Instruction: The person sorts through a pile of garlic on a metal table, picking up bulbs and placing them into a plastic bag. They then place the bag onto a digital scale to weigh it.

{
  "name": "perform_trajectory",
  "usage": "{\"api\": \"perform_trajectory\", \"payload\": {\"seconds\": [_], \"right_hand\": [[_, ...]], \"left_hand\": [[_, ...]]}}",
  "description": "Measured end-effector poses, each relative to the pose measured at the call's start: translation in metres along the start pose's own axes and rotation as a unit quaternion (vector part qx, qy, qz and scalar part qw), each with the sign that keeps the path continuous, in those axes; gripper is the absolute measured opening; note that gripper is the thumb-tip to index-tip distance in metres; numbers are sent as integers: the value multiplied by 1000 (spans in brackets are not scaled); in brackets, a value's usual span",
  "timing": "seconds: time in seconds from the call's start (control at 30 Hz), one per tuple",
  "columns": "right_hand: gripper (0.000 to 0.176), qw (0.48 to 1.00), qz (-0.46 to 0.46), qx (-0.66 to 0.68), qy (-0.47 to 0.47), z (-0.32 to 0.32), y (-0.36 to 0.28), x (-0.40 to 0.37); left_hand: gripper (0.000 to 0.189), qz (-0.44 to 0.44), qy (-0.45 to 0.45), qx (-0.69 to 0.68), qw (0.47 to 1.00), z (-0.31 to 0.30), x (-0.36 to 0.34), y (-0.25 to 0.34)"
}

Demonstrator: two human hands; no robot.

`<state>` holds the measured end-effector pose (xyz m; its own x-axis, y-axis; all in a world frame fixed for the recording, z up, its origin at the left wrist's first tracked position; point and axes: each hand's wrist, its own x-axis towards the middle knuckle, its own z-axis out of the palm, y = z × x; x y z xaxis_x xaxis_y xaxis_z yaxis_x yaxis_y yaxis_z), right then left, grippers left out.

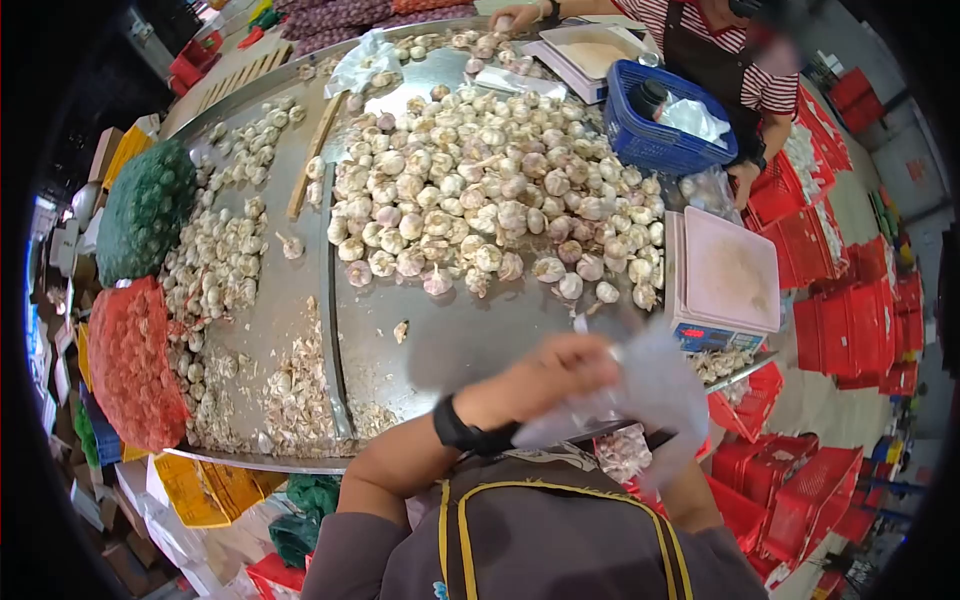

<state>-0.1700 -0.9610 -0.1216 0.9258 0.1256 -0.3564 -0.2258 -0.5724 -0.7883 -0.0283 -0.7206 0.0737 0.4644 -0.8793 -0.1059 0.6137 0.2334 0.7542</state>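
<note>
My left hand (pixel 550 375), with a black watch on its wrist, is closed at the edge of a thin translucent plastic bag (pixel 660 385) in front of my body. Motion blurs both the fingers and the bag. My right forearm (pixel 690 498) comes up from the lower right, and its hand is hidden behind the bag. Beyond my hands, a large heap of garlic bulbs (pixel 480 190) lies on the metal table (pixel 440 330). A digital scale (pixel 725 270) with a pinkish tray stands just right of the bag.
A blue basket (pixel 665 125) and a second scale (pixel 590 50) stand at the back right, near another person (pixel 700 50). Green (pixel 148 210) and red (pixel 135 365) mesh sacks line the left edge. Garlic skins (pixel 300 390) litter the near left. Red crates (pixel 845 330) stack up right.
</note>
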Motion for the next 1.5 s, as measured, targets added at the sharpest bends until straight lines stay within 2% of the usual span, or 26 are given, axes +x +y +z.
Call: {"api": "perform_trajectory", "payload": {"seconds": [0.17,0.2,0.23,0.27,0.3,0.33,0.4,0.5,0.57,0.67,0.73,0.77,0.83,0.9,0.93,0.97,1.03,1.1,1.17,1.27,1.3,1.37,1.4,1.43,1.47,1.5], "right_hand": [[62,994,-85,-31,-62,-17,-21,9],[57,994,-31,-104,16,-20,-47,5],[57,994,-27,-101,17,-23,-71,8],[54,982,-40,184,7,-27,-91,17],[52,889,-52,454,-2,-28,-103,25],[52,888,-51,456,1,-24,-98,34],[34,800,55,589,-101,-13,-88,51],[24,819,110,551,-113,6,-115,63],[21,828,87,546,-95,21,-109,72],[17,872,61,478,88,18,-115,73],[17,872,50,472,123,13,-115,75],[17,872,39,462,158,11,-114,75],[18,870,60,451,191,16,-116,78],[22,894,55,406,183,23,-128,79],[22,898,50,399,180,26,-137,76],[22,897,49,400,180,30,-141,76],[27,868,88,457,175,36,-145,75],[34,903,27,372,212,38,-117,74],[33,951,38,206,226,29,-76,70],[29,935,57,140,320,24,-17,63],[25,950,102,99,279,17,-9,59],[24,960,144,58,233,17,-18,61],[24,947,55,49,313,19,-51,66],[28,920,-34,38,388,22,-71,69],[28,922,-32,39,385,30,-69,73],[32,948,-104,29,301,40,-60,79]], "left_hand": [[20,37,154,126,979,-91,18,-34],[19,23,179,101,978,-102,16,-39],[18,7,204,75,976,-111,13,-45],[18,3,202,76,976,-120,10,-53],[18,16,222,98,970,-128,9,-58],[19,29,243,119,962,-135,7,-63],[18,24,263,120,957,-142,5,-67],[19,22,281,136,950,-148,0,-63],[19,22,277,150,949,-159,-7,-62],[16,38,299,304,904,-171,-16,-62],[14,122,423,609,660,-132,-20,-32],[14,122,419,609,662,-120,-21,-26],[13,118,380,540,742,-102,-23,-18],[9,98,381,540,744,-93,-19,-24],[7,-10,291,406,866,-86,-15,-39],[5,-118,186,252,942,-84,-13,-49],[5,-66,203,170,962,-94,-16,-57],[6,-13,217,83,973,-104,-22,-51],[6,60,283,-200,936,-120,-35,-33],[7,109,194,-308,925,-170,-57,-37],[7,110,195,-307,925,-160,-56,-29],[9,51,385,-253,886,-140,-54,-15],[9,51,387,-252,885,-139,-55,-17],[8,46,337,-171,925,-137,-56,-21],[9,41,283,-88,954,-136,-59,-24],[9,40,286,-89,953,-135,-62,-25]]}}
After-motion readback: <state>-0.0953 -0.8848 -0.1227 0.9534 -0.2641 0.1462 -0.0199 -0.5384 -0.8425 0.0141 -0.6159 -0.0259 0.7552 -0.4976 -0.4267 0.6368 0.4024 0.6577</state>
